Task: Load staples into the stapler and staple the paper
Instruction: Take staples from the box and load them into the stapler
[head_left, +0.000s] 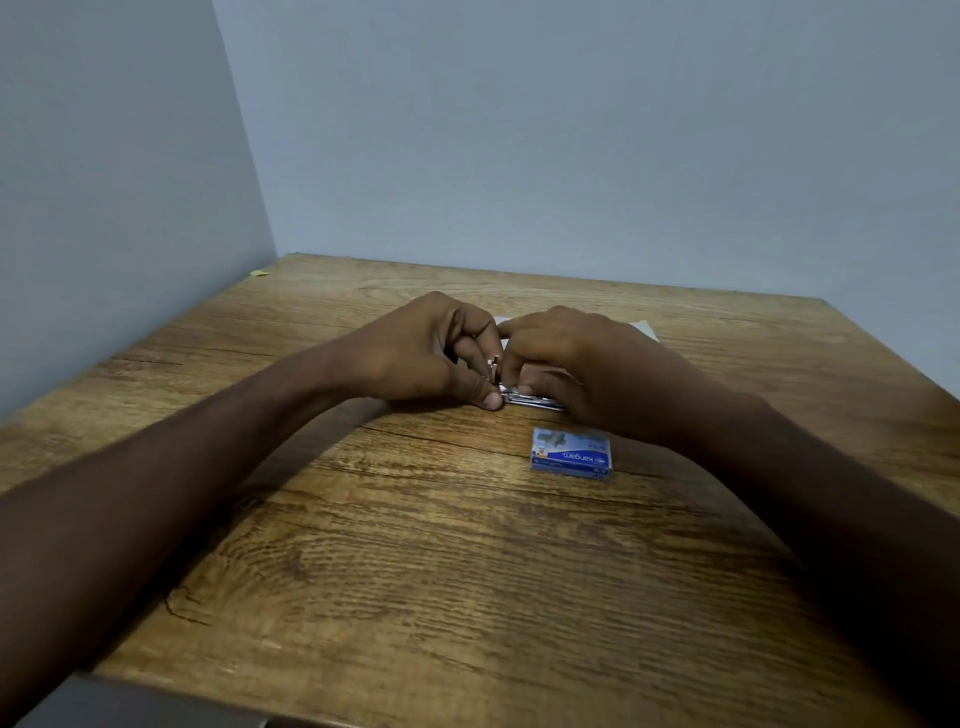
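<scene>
Both hands meet over the middle of the wooden table (415, 545). My left hand (431, 353) pinches the front end of a small metal stapler (535, 401), and a short metal part (494, 366) sticks up between the fingertips. My right hand (582, 369) covers and grips the rest of the stapler, so most of it is hidden. A blue staple box (570, 453) lies shut on the table just in front of the right hand. White paper (644, 328) lies behind the hands, only its far edge showing.
The table stands in a corner, with a grey-blue wall at the left and another at the back. A small yellowish scrap (260, 272) lies at the table's far left corner. A grey edge (130, 706) shows at the bottom left.
</scene>
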